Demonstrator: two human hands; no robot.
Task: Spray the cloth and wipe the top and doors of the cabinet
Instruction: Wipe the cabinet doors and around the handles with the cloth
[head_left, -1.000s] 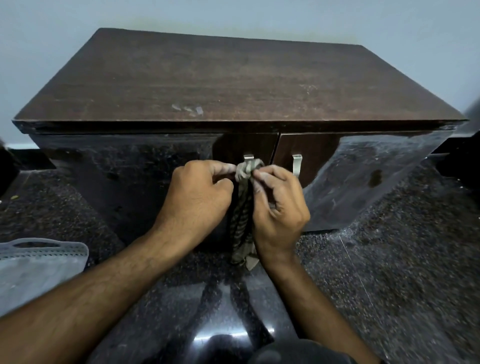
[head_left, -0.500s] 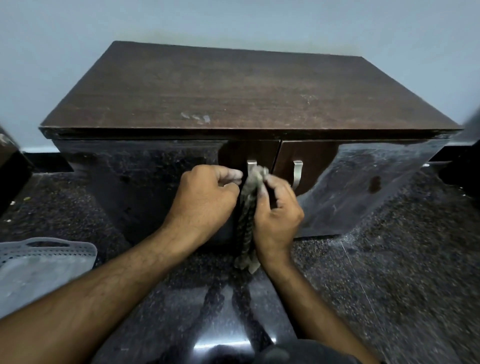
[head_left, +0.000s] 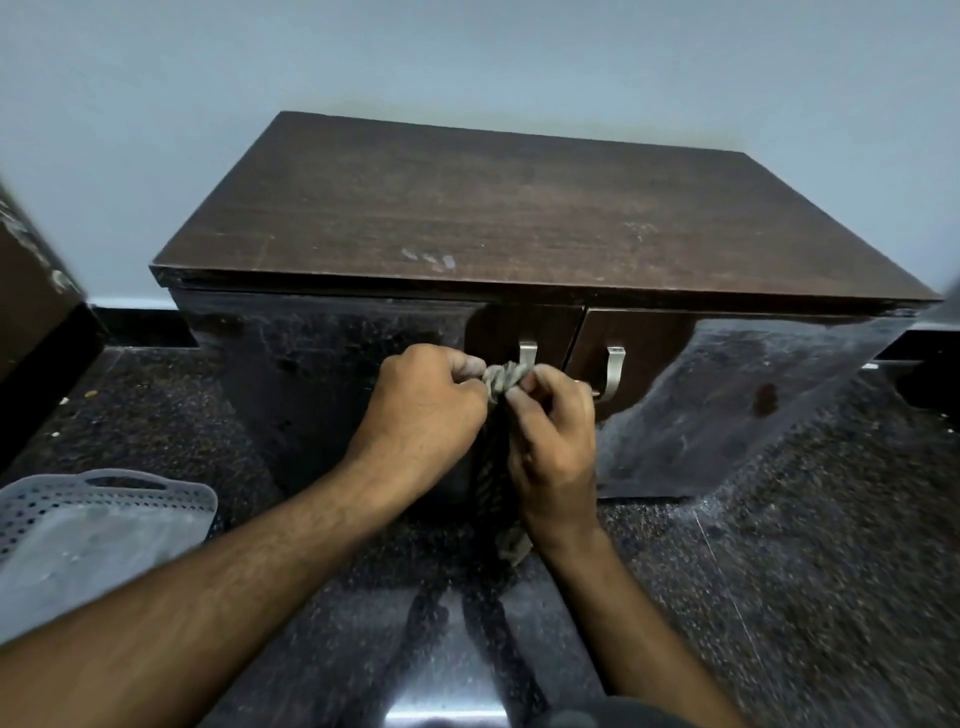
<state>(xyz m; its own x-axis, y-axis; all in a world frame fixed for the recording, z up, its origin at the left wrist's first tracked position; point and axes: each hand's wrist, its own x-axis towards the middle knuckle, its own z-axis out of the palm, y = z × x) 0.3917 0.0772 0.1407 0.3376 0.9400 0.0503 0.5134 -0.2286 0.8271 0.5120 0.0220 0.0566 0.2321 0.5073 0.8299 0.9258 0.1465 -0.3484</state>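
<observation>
Twisted grey cloth (head_left: 503, 375) pinched at top between both fists, long axis vertical, rest hanging below fingers to tail (head_left: 514, 545) near floor
Left hand (head_left: 428, 402) curled closed on cloth's left; right hand (head_left: 553, 441) closed on its right, knuckles nearly touching
Cabinet doors just beyond fingers, left door handle (head_left: 526, 356) directly behind cloth; cabinet top (head_left: 519, 208) above and beyond
Both hands equally near, forearms converging from below

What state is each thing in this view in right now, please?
cloth: bunched, hanging, gripped by both hands.
left hand: closed on cloth.
right hand: closed on cloth.
cabinet doors: shut.
cabinet top: bare, with pale smudges.
basket: on the floor, upright.
</observation>
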